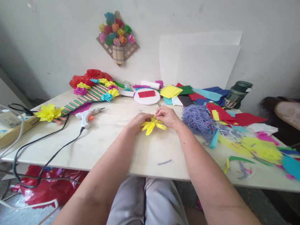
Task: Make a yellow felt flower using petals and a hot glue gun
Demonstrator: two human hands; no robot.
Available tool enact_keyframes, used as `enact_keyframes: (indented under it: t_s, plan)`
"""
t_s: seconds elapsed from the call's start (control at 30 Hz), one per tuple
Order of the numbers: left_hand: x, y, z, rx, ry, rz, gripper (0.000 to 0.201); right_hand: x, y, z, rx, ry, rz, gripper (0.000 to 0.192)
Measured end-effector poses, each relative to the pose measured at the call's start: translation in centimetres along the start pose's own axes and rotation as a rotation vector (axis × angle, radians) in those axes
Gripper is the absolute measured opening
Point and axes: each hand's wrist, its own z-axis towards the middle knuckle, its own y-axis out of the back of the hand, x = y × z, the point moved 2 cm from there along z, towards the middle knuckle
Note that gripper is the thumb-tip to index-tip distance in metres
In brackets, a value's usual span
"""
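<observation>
Pinching a yellow paper flower (152, 124), both hands sit between glue gun (88, 114) and purple yarn (198, 120).

Yellow paper flower (152, 124) matt, creased; table (124, 149) smooth pale wood; yarn (199, 120) fuzzy.

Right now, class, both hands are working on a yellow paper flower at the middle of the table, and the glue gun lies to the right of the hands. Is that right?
Not quite. The head view shows the left hand and right hand on the yellow paper flower at the middle of the table, but the glue gun lies to the left of the hands.
</observation>
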Motion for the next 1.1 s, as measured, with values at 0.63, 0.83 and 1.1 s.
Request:
enact_keyframes:
  t_s: [0.63,0.83,1.1]
  plan:
    - [0.1,0.1,0.3,-0.042,-0.136,-0.025,0.029,2.5,0.0,-0.4,-0.024,-0.139,-0.405,0.007]
    - [0.2,0.4,0.4,-0.050,-0.143,0.011,0.025,1.8,-0.3,-0.4,-0.023,-0.290,-0.331,0.008]
    - [0.2,0.8,0.6,-0.043,-0.133,0.029,0.024,1.9,-0.3,-0.4,-0.009,-0.157,-0.319,0.006]
